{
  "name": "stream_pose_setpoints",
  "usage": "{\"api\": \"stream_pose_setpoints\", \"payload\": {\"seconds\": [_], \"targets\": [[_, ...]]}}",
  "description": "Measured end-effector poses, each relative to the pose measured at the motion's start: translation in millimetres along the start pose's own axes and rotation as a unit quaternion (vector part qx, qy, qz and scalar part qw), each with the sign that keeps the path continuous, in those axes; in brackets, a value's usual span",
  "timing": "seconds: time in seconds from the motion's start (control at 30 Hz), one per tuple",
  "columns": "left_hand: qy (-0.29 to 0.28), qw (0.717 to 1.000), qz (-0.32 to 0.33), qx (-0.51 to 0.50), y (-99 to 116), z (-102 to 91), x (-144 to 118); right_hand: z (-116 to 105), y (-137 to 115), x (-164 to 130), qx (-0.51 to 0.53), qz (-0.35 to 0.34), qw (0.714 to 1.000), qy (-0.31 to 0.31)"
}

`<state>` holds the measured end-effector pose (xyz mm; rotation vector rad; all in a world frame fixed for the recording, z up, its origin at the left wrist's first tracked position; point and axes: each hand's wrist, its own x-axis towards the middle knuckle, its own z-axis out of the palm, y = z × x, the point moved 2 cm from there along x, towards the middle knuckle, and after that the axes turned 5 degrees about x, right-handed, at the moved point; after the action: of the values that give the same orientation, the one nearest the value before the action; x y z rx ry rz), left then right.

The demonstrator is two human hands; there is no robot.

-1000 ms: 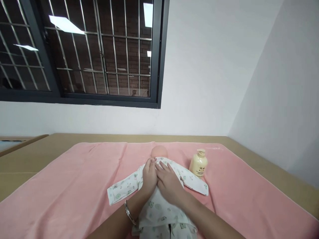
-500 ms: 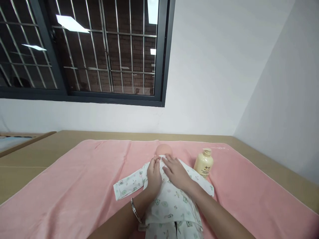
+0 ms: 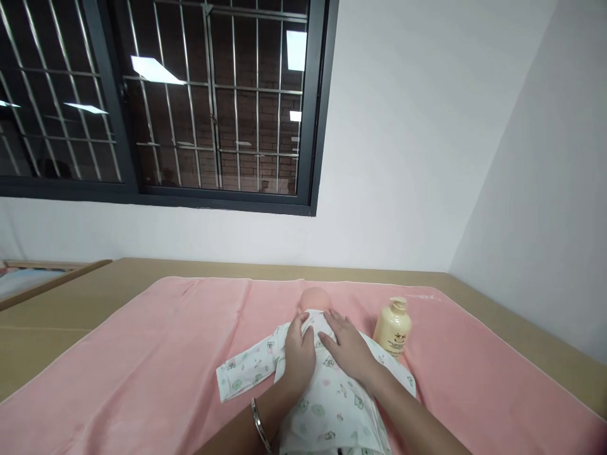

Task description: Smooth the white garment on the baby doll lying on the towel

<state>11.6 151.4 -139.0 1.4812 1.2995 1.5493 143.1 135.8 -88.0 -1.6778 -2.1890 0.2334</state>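
A baby doll lies lengthwise in front of me, its bare round head point(image 3: 315, 298) pointing away. It wears a white long-sleeved top point(image 3: 327, 404) with small green and pink prints. My left hand point(image 3: 300, 357) rests on the left of the doll's upper body, thumb apart from the slightly curved fingers. On the other side my right hand point(image 3: 349, 349) lies flat near the shoulder, fingers stretched forward. Neither hand grips anything. The doll's left-side sleeve point(image 3: 246, 368) spreads out on the blanket; whether the doll lies face up or down I cannot tell.
A pink blanket point(image 3: 156, 366) covers most of the wooden surface point(image 3: 61, 316). The pale yellow pump bottle point(image 3: 393, 327) stands just right of the doll's shoulder. Behind are a white wall point(image 3: 393, 158) and a dark-framed barred window point(image 3: 227, 114).
My hands have moved a little apart over the doll's upper body, baring more of the top between them. My view has tilted slightly upward, so everything sits lower in it.
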Motion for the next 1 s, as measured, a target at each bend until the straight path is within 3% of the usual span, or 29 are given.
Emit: {"api": "stream_pose_setpoints", "payload": {"seconds": [0.1, 0.2, 0.37, 0.47, 0.63, 0.73, 0.87, 1.0], "targets": [[-0.025, 0.993, 0.073, 0.085, -4.3, -0.2, 0.4, 3.8, -7.0, -8.5, -0.067, 0.051, 0.996, 0.034], [-0.028, 0.978, 0.102, 0.178, -8.2, -2.7, 4.2, 9.4, -16.8, -17.9, -0.114, 0.045, 0.991, 0.052], [-0.024, 0.941, 0.143, 0.305, -8.8, -1.9, 2.4, 4.7, -0.1, -3.5, -0.038, 0.058, 0.997, 0.026], [-0.022, 0.935, 0.179, 0.307, -9.0, 1.2, -1.4, 4.7, 11.0, 5.5, -0.011, 0.085, 0.996, 0.003], [-0.005, 0.943, 0.094, 0.319, -13.6, -2.0, 6.1, 17.3, -8.3, -9.3, -0.074, 0.043, 0.996, 0.021], [-0.013, 0.948, 0.091, 0.306, -13.1, -4.8, 7.8, 18.3, -16.2, -13.1, -0.098, 0.017, 0.995, 0.02], [-0.007, 0.951, 0.13, 0.281, -8.5, -4.6, 2.3, 10.1, 0.4, 3.5, -0.033, 0.055, 0.998, -0.007], [0.002, 0.949, 0.121, 0.29, -7.4, -2.4, 1.7, 7.8, 5.6, 8.7, -0.023, 0.085, 0.996, -0.004]]}}
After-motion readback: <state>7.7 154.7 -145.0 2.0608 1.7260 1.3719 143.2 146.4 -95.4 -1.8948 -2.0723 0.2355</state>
